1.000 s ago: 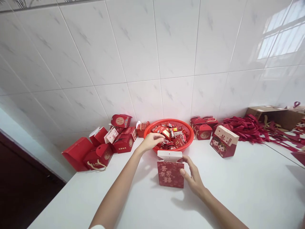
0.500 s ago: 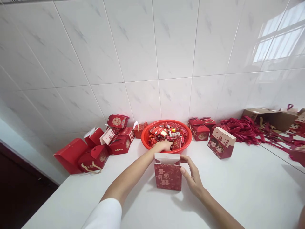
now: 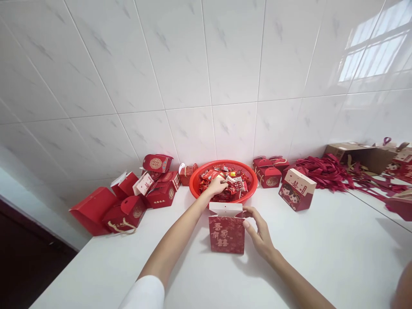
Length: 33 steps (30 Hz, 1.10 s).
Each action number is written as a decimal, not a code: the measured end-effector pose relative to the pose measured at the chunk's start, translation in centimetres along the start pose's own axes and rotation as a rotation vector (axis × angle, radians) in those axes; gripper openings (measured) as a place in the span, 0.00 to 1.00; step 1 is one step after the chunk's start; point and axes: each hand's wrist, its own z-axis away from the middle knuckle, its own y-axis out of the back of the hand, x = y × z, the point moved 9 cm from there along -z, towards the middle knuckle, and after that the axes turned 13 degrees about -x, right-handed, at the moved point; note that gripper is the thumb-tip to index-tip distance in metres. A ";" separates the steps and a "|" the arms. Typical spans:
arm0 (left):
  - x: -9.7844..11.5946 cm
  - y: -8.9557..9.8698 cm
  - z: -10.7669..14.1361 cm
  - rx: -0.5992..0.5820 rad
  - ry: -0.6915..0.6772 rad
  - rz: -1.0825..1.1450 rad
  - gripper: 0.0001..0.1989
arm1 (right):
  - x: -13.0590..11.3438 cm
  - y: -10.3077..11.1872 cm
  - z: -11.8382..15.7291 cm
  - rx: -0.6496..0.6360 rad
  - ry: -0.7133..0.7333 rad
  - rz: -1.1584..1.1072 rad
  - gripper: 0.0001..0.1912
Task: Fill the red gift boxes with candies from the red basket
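A red paper gift box point(image 3: 226, 235) with pale lettering stands upright on the white table, its white top flaps raised. My right hand point(image 3: 261, 234) grips its right edge, thumb at the front and fingers behind. Beyond the box is a red plastic basket point(image 3: 192, 183) heaped with wrapped candies point(image 3: 210, 175). My left hand point(image 3: 218, 186) reaches into it from the left, fingers closed at a white-and-red candy packet point(image 3: 238, 184); the fingertips are partly hidden among the wrappers.
Several red gift boxes point(image 3: 161, 195) are piled on the left. More red boxes point(image 3: 269, 177), a box with cartoon figures point(image 3: 298, 191), dark red ribbons point(image 3: 322, 171) and an open cardboard carton point(image 3: 347, 151) lie right. A tiled wall point(image 3: 189, 128) rises behind.
My left hand has lifted and shifted slightly left within the basket, with the white-and-red packet now at its fingers. My right hand keeps hold of the gift box.
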 end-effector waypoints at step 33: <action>2.3 -0.2 0.8 -0.093 -0.159 0.015 0.04 | 0.6 1.4 -0.5 0.034 -0.064 -0.035 0.19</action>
